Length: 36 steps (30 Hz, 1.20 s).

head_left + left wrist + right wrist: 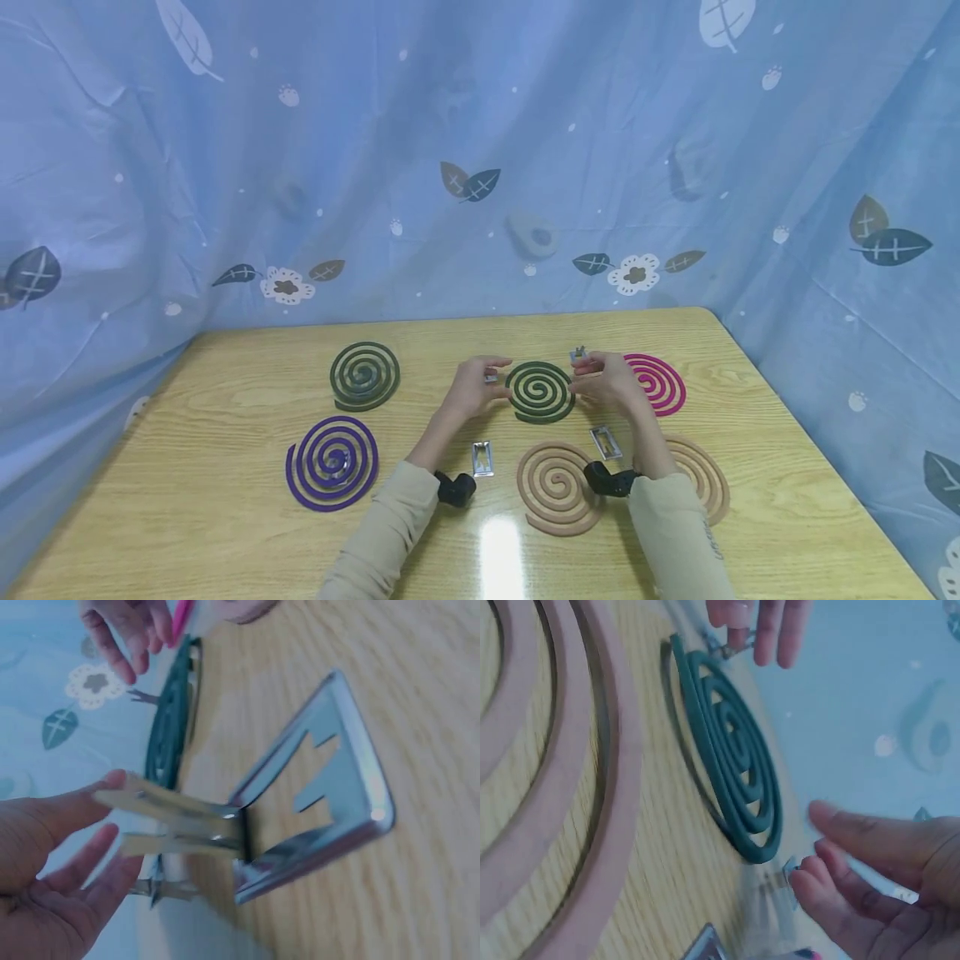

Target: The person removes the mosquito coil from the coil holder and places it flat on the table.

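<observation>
A dark green mosquito coil [540,388] lies between my two hands, with a dark shadow line along its near edge in the right wrist view. To its left, my left hand [474,387] has thumb and fingers spread beside the rim, holding nothing. A small metal coil stand [491,377] shows by those fingers. My right hand [609,379] is at the coil's right side, its thumb and fingers parted with nothing between them. Another metal stand [577,354] lies just behind it. Nearest the left wrist camera, a metal stand [360,780] has its prongs raised.
Purple [372,458] and dark green [363,377] coils lie at left, with metal showing through the purple one. A pink coil [667,383] sits right of my right hand. Two tan coils [557,479] and a metal stand [605,442] are nearer. A patterned curtain [480,108] surrounds the table.
</observation>
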Motion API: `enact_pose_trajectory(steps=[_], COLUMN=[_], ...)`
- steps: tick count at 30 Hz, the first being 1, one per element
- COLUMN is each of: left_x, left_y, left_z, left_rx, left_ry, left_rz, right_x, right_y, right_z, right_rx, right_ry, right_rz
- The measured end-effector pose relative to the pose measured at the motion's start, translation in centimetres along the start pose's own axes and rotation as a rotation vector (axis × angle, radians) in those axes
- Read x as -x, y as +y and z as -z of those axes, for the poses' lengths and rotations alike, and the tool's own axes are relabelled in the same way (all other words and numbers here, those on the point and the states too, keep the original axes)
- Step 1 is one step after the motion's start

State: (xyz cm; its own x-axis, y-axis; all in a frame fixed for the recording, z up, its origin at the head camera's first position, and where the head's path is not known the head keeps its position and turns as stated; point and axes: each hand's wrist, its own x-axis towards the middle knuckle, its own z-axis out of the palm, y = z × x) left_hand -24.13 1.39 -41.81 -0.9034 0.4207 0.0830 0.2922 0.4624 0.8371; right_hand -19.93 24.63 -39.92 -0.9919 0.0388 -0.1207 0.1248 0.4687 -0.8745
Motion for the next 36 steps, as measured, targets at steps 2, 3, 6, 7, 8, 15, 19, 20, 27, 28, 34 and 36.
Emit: enact_pose_trajectory(steps=[2,3,6,7,8,15,19,20,27,28,34,36], left_x=[0.4,0.7,1.4,1.7,1.9,3.3,4.3,4.6,6.5,6.8,8.6,9.3], left_y=[0.2,0.3,0.5,0.5,0.5,0.4,0.3,0.2,-0.4,-0.5,-0.7,-0.7], left_z=[0.4,0.5,0.9,1.0,1.1,2.0,2.6,2.7,4.1,4.2,5.5,6.0], left_rx=[0.042,0.069,0.133,0.151,0.169,0.247,0.247,0.248,0.247,0.248,0.274,0.277], left_ry=[0.007,0.005,0.013,0.016,0.022,0.058,0.065,0.064,0.067,0.067,0.047,0.053], left_rz=[-0.027,-0.033,-0.053,-0.058,-0.06,-0.151,-0.167,-0.164,-0.099,-0.099,-0.106,-0.098], right_x=[0.3,0.5,1.0,1.1,1.3,2.9,4.0,4.3,6.1,6.4,7.8,8.3], right_y=[-0.1,-0.1,-0.2,-0.2,-0.2,-0.4,-0.8,-0.9,-1.7,-1.8,-2.0,-2.1], right_z=[0.2,0.3,0.4,0.4,0.3,-0.2,-0.8,-0.9,-2.2,-2.5,-3.7,-4.2], right_rx=[-0.058,-0.085,-0.168,-0.186,-0.197,-0.263,-0.272,-0.27,-0.263,-0.26,-0.23,-0.222], right_ry=[0.004,0.006,0.019,0.029,0.038,0.063,0.074,0.078,0.083,0.093,0.133,0.137], right_rz=[0.057,0.081,0.128,0.136,0.143,0.19,0.213,0.219,0.25,0.249,0.249,0.248])
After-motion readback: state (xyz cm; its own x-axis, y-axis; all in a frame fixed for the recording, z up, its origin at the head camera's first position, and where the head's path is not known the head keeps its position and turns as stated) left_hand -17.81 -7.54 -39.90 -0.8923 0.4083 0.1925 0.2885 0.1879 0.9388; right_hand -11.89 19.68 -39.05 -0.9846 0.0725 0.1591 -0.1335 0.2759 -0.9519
